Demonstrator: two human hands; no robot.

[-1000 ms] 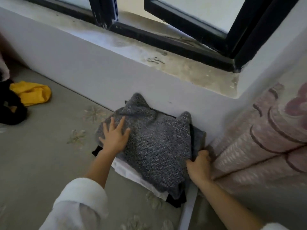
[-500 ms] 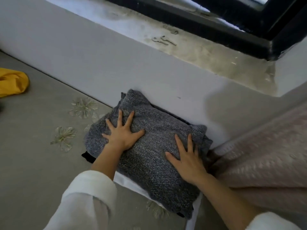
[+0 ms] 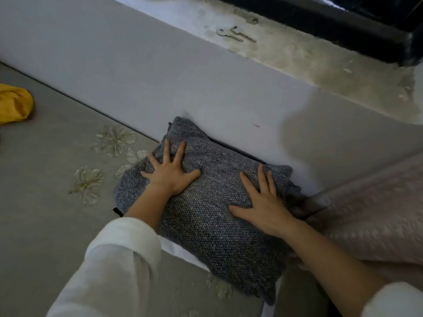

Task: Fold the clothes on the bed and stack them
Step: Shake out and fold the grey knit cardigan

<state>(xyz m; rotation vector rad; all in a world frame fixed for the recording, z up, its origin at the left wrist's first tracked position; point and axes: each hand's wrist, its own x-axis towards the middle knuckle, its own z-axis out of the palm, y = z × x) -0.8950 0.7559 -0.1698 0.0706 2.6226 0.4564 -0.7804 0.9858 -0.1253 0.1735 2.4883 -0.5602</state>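
With fingers [image 3: 166, 149] spread, the left hand [image 3: 170, 177] and right hand [image 3: 263, 209] are flattening the grey knit sweater [image 3: 212, 225]; even downward pressure is advisable

One left hand [image 3: 170, 173], one right hand [image 3: 263, 207], one grey knit [image 3: 217, 229], one white cloth [image 3: 180, 250], one yellow cloth [image 3: 13, 104]

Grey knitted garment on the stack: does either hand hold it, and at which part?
Nothing is held. The left hand and right hand press flat on top of the grey knitted garment.
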